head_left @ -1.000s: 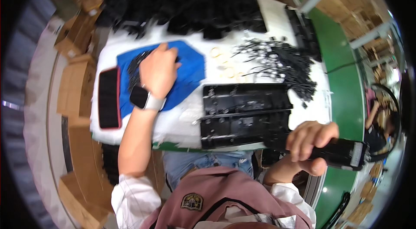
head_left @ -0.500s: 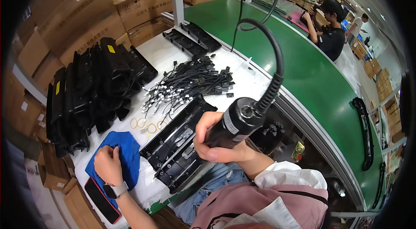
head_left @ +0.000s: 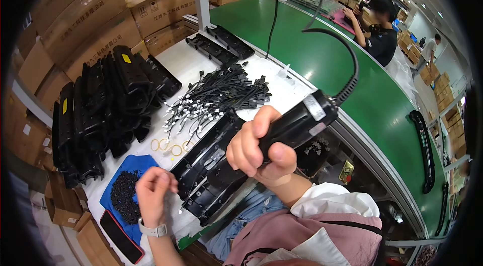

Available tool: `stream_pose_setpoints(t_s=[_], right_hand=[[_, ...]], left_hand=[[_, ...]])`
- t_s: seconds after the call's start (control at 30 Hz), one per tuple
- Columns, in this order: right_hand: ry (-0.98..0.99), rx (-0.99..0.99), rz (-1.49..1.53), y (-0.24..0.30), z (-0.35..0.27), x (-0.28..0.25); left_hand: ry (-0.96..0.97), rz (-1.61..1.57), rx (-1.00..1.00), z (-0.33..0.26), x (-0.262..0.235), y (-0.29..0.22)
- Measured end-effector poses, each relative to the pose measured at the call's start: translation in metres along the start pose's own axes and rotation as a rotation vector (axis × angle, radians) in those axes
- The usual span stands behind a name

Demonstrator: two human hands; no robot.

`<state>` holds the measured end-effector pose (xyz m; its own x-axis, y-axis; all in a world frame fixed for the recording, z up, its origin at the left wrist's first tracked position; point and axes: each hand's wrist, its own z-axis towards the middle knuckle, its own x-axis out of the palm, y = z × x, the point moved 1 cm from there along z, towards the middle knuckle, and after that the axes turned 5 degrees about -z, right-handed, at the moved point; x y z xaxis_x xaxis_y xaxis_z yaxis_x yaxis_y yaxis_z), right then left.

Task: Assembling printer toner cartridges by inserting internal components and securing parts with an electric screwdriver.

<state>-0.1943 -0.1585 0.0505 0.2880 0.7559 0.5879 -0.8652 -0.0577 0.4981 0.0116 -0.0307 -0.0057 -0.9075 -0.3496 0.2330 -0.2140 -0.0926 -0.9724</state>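
My right hand (head_left: 259, 147) is wrapped round a black corded electric screwdriver (head_left: 300, 121), tilted with its cord end up to the right. Its lower end reaches over two long black plastic housings (head_left: 204, 159) lying side by side on the white table; the tip cannot be made out. My left hand (head_left: 152, 189) hovers beside the housings' left end, thumb and fingers pinched together. Whatever they hold is too small to tell. Just left of it, a heap of small black screws (head_left: 125, 196) rests on a blue cloth (head_left: 143, 162).
Behind the housings lies a pile of black cables with white connectors (head_left: 221, 90), with rubber bands (head_left: 175, 149) nearby. Stacked black housings (head_left: 100, 107) fill the left side. A phone (head_left: 121, 237) lies at front left. Rightward runs a green conveyor belt (head_left: 302, 54); a person (head_left: 380, 32) works beyond it.
My left hand has lifted off the screw heap and moved right toward the housings. The screwdriver has tilted further over, its cord end swinging right and up.
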Motion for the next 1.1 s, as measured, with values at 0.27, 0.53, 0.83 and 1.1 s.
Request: stream_pose_setpoints(t_s=[0.27, 0.53, 0.83, 1.1], right_hand=[[0.061, -0.152, 0.007, -0.013, 0.006, 0.003], [0.055, -0.178, -0.025, -0.007, 0.002, 0.002], [0.329, -0.122, -0.038, -0.002, 0.005, -0.015], [0.292, -0.076, -0.017, -0.007, 0.002, -0.022]], left_hand=[[0.119, -0.183, -0.168, -0.008, 0.022, 0.008], [0.212, -0.202, -0.193, -0.008, 0.019, 0.008], [0.187, -0.089, -0.234, -0.005, 0.024, 0.002], [0.173, -0.088, -0.212, -0.008, 0.026, 0.011]])
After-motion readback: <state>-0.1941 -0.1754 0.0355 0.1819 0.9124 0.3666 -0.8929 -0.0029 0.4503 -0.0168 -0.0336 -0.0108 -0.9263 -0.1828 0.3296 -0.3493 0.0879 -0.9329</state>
